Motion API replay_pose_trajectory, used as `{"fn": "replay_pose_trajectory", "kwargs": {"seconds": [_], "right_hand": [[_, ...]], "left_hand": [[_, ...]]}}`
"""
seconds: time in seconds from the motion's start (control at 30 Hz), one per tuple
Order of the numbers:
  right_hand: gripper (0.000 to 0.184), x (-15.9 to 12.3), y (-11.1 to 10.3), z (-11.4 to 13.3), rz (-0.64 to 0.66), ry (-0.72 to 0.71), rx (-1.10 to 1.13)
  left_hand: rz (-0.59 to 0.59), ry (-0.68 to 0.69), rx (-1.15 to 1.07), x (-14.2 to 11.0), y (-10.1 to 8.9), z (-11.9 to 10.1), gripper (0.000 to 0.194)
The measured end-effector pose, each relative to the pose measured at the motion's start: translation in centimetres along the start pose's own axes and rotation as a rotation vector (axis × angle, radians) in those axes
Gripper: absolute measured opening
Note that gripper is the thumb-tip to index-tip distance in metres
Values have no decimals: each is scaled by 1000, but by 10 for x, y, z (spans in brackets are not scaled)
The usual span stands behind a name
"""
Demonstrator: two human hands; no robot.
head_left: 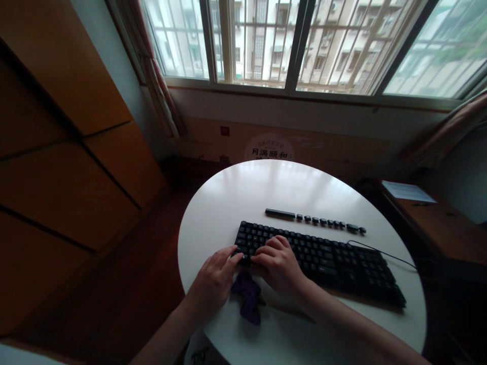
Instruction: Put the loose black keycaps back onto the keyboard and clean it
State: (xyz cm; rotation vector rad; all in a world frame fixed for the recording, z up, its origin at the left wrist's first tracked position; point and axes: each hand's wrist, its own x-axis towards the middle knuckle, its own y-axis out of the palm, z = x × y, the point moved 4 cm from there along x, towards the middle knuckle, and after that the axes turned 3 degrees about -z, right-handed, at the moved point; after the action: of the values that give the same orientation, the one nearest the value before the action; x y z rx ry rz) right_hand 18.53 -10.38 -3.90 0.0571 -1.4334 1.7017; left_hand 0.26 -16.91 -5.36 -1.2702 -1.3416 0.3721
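Observation:
A black keyboard (327,258) lies at a slant on the round white table. My left hand (217,278) is at its near left corner, thumb and fingers closed on the edge beside the corner keys. Just right of it, my right hand (280,263) rests over the bottom row with fingers curled; whatever its fingertips pinch is hidden. Beyond the keyboard, a loose space bar (280,214) and several small keycaps (323,222) form a line. A crumpled purple cloth (248,299) lies below my hands, near a thin dark stick-like thing (291,310) partly under my right forearm.
The round white table (213,203) carries all of this. A thin cable (384,252) runs from the keyboard over the right edge. A brown desk (437,223) with a paper (408,191) stands at right, a wooden cabinet (68,167) at left. A flat printed carton (205,137) leans below the window.

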Motion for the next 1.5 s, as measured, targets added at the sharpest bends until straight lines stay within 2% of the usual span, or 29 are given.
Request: {"fn": "replay_pose_trajectory", "kwargs": {"seconds": [0.6,0.77,1.0,1.17,1.37,1.5], "right_hand": [[14,-1,-3,3,-45,11,-28],[16,0,-3,4,-76,-34,-62],[15,2,-3,6,-18,-8,-79],[5,1,-6,6,-38,15,-126],[7,-6,0,4,-101,-30,-106],[9,-6,4,3,-96,-33,-89]], "left_hand": [[13,22,18,0,1,0,46],[1,36,23,1,0,0,47],[-22,56,33,2,-2,-1,47],[-34,14,46,1,-1,1,47],[-34,-21,15,3,-2,1,47],[-88,-60,-32,10,-6,-2,43]]}}
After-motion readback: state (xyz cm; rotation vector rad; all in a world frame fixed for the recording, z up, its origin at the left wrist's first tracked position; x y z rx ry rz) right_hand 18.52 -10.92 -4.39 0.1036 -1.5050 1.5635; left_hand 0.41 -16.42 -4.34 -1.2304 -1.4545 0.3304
